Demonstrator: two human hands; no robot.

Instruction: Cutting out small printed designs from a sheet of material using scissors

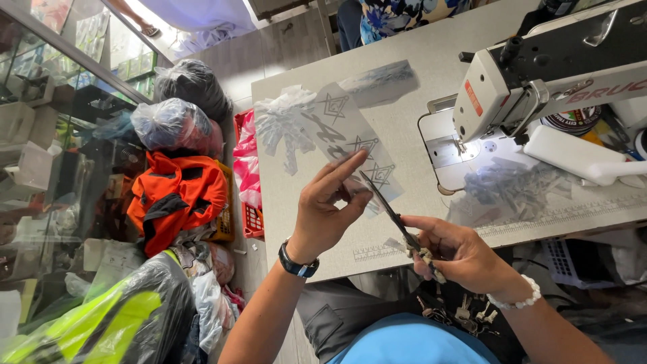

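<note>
1. Landmark: sewing machine (539, 74), white and black, on the right part of the grey counter (431, 54).
2. Left hand (327, 209), left of the machine and nearer the person: thumb and fingers pinch the near end of a clear film strip (350, 138) printed with dark emblems. Black watch (298, 264) on this wrist.
3. Strip runs from the pinch away across the counter, lying left of the machine's base; its far part rests flat on the counter.
4. Right hand (458, 253), below the machine, at the counter's near edge: closed around the handles of scissors (391, 209). White bead bracelet (515, 300) on this wrist.
5. Scissor blades point up-left to the strip's near end, just beside the left fingers; whether the blades bite the film, cannot tell.
6. Heap of clear cut pieces (512, 189) lies under the machine's arm, on the counter.
7. Left of the counter, on the floor: orange jacket (175, 195), filled plastic bags (172, 121).
</note>
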